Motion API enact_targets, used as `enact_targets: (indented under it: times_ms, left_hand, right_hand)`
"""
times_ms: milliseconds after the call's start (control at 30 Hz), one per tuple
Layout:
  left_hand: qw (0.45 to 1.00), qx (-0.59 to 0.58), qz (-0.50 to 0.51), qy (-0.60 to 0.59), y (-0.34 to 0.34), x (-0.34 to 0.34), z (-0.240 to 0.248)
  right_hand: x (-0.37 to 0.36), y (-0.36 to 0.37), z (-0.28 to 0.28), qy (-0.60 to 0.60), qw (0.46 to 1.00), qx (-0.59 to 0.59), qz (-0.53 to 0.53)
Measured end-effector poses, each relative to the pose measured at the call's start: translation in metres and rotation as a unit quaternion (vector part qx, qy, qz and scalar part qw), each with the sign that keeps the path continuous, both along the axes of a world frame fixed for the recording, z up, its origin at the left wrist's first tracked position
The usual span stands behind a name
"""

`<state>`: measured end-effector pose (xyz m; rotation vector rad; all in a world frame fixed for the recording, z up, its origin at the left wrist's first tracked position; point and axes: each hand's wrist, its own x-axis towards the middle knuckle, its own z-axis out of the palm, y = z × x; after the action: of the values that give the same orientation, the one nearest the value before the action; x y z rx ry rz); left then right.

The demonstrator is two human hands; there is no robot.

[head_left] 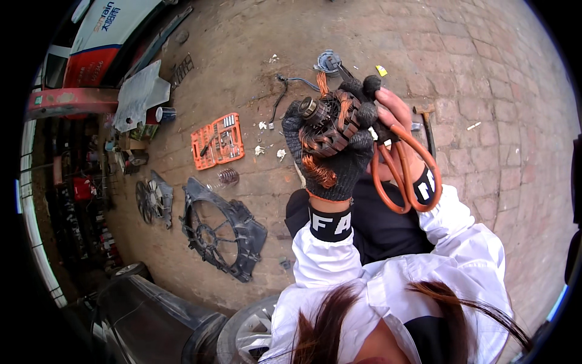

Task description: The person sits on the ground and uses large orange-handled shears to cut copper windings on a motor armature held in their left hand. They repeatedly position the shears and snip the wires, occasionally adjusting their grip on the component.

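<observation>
- Holding a motor core up in front of us, above our dark-clad lap, our left hand is clamped around it, gloved fingers wrapped over its side.
- We see a chunky round body of dark, slotted metal, with coppery windings packed between the segments.
- Frayed bundles of copper wire splay out like coarse bristles below, and more rise above.
- Toward us sits a shiny ringed metal collar, smooth beside the rough coils.
- Our glove is black, ribbed knit with an orange hem.
- Our right hand has its fingers closed on a tool with looped orange handles, smooth and rubbery-looking.
- That tool's head is mostly hidden behind our fingers and the core, so we cannot tell whether it bites on anything.
- The core's underside is covered by our palm.
</observation>
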<state>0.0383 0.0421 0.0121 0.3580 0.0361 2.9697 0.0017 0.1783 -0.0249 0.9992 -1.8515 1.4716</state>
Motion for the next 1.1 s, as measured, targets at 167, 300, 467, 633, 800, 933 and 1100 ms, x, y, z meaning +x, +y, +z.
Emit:
enact_targets:
  times_ms: [167,300,467,633,800,933,1100]
  left_hand:
    - [0.996,-0.021,-0.022,-0.078,-0.015,0.011,0.006]
    - [0.995,-0.038,0.022,-0.084,-0.007,0.001,-0.002]
    - [0.974,-0.084,0.048,-0.204,-0.002,-0.013,0.023]
    - [0.984,-0.044,0.003,-0.172,-0.017,-0.011,0.009]
    - [0.969,-0.085,0.101,-0.210,-0.005,-0.010,0.024]
    - [0.952,-0.136,0.146,-0.233,-0.010,-0.010,0.022]
    - [0.950,-0.156,0.181,-0.201,-0.015,-0.008,0.023]
  right_hand:
    - [-0.007,-0.011,0.033,-0.036,0.981,-0.180,0.066]
    - [-0.028,-0.006,0.089,-0.136,0.845,-0.508,0.101]
    - [-0.027,0.001,0.132,-0.205,0.800,-0.527,0.200]
    - [-0.017,-0.033,0.133,-0.291,0.796,-0.496,0.189]
    - [-0.015,-0.048,0.123,-0.302,0.804,-0.480,0.181]
    - [-0.014,-0.055,0.123,-0.292,0.822,-0.462,0.159]
    - [-0.011,-0.064,0.119,-0.264,0.849,-0.441,0.124]
